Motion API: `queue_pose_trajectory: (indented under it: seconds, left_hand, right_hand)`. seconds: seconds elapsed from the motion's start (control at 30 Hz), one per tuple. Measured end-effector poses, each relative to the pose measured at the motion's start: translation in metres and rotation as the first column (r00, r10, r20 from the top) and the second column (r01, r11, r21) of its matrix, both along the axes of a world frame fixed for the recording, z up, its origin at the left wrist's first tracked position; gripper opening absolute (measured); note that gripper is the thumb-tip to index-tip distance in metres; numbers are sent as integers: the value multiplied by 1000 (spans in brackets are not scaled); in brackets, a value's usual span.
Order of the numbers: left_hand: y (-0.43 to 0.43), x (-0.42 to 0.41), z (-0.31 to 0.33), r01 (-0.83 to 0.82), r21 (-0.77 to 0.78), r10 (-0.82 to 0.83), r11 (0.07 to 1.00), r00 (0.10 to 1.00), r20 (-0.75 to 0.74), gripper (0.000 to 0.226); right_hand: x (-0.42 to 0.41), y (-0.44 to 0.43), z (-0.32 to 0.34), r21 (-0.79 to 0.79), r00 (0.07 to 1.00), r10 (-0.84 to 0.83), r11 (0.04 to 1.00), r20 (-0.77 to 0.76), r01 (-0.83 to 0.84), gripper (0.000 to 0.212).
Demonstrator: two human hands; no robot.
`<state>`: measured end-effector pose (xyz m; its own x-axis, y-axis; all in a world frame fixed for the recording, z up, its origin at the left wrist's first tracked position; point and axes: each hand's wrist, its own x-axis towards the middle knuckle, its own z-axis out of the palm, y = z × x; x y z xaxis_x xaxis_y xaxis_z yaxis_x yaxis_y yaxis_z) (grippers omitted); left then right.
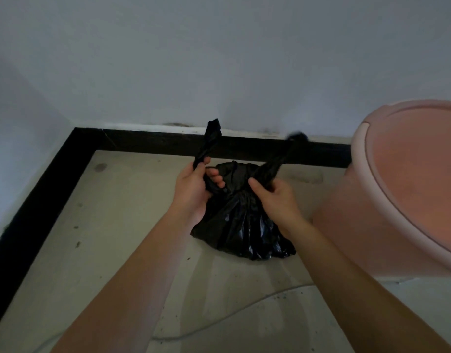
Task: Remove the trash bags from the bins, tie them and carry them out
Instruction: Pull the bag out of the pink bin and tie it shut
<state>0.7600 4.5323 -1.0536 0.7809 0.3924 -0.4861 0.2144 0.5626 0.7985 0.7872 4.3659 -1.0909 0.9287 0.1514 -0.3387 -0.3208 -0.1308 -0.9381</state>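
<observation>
- Small black crinkled plastic trash bag (241, 225) out of its bin, resting on the pale dusty floor (122, 225) near the far wall, so both hands are free for tying.
- Left hand (193, 189) closed around the left twisted ear (209, 143), pulled up and leftward.
- Right hand (275, 197) gripping the right twisted ear (280, 161), drawn rightward, apparently cinching a knot.
- Round pink plastic bin (407, 200) close on the right, lid on.

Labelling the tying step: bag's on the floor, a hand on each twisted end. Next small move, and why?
Probably cross the two ends and pull them snug. The black bag sits on the floor beside the pink bin; the left hand and right hand each grip an end, spread apart, no finished knot visible.
</observation>
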Motion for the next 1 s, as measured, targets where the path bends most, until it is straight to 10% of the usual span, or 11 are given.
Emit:
queue_pose_trajectory:
  seconds: [0.33, 0.47, 0.67, 0.87, 1.0]
  left_hand:
    - [1, 4, -4, 145, -117, -157, 982, 983, -94, 17]
    - [11, 1, -6, 236, -202, -245, 951, 969, -19, 10]
    - [12, -6, -3, 412, -50, -412, 910, 911, 3, 15]
    - [11, 0, -9, 195, -128, -199, 973, 980, -25, 20]
    - [15, -1, -5, 282, -214, -288, 935, 957, 3, 17]
  right_hand:
    - [11, 4, 5, -204, 933, 310, 940, 185, -272, 25]
    - [16, -3, 6, -642, 727, 623, 690, 290, -335, 24]
    - [20, -8, 7, -836, 463, 821, 484, 333, -257, 26]
    - [13, -13, 7, -416, 840, 499, 824, 213, -384, 39]
    - [8, -18, 13, -293, 873, 443, 878, 205, -377, 12]
